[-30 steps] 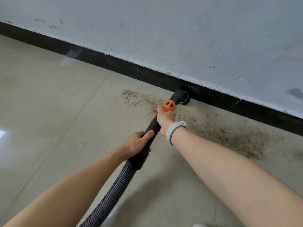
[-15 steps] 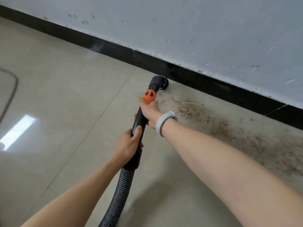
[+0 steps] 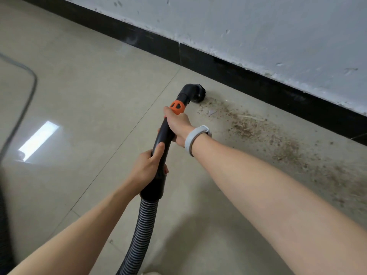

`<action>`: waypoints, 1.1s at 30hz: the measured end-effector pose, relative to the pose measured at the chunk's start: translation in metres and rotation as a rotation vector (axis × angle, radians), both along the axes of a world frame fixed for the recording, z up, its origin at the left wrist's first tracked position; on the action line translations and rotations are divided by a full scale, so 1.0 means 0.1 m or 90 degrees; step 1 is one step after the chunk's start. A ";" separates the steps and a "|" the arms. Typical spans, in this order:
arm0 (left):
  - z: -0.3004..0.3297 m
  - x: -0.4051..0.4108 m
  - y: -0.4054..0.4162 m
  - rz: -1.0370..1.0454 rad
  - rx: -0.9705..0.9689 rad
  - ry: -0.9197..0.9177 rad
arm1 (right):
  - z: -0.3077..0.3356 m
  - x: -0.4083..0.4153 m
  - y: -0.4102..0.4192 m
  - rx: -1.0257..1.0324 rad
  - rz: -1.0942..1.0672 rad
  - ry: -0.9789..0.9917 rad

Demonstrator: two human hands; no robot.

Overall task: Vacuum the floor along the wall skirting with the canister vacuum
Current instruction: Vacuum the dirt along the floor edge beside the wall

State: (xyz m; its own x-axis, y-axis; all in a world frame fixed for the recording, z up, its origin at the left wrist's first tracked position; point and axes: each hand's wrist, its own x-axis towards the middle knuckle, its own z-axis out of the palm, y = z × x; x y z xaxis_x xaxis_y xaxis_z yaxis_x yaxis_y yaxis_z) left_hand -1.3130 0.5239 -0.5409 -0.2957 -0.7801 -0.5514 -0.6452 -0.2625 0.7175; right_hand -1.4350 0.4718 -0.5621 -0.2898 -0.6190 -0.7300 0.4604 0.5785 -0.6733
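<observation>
Bare indoor room; tiled floor (image 3: 83,92); black skirting (image 3: 248,76); scuffed wall (image 3: 278,26)

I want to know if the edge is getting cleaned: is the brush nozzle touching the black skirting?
Apart. The head view shows a strip of bare floor between the brush nozzle and the black skirting.

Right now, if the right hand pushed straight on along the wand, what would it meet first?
The right hand would run into the orange collar just ahead, then the brush nozzle; the black skirting lies beyond, though depth is unclear.
</observation>
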 end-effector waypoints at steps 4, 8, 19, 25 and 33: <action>0.05 0.03 0.10 -0.030 -0.004 -0.019 | 0.02 -0.07 0.18 -0.012 -0.052 -0.057; 0.06 0.16 0.26 -0.051 -0.009 -0.058 | 0.02 0.06 0.40 -0.010 -0.055 -0.098; 0.14 0.30 0.17 0.056 -0.019 -0.034 | 0.27 0.33 0.21 -0.024 0.054 -0.129; 0.12 0.25 0.17 0.054 -0.043 -0.054 | 0.30 0.32 0.19 -0.022 0.044 -0.130; 0.12 0.67 0.60 0.041 -0.046 -0.089 | 0.24 0.72 0.64 0.023 0.015 -0.159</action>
State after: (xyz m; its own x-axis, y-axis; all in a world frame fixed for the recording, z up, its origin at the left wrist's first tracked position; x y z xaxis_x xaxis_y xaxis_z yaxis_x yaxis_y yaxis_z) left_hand -1.2457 0.5840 -0.5291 -0.1686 -0.8340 -0.5254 -0.7232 -0.2575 0.6408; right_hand -1.3627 0.5362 -0.5385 -0.0827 -0.5951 -0.7994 0.5961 0.6133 -0.5182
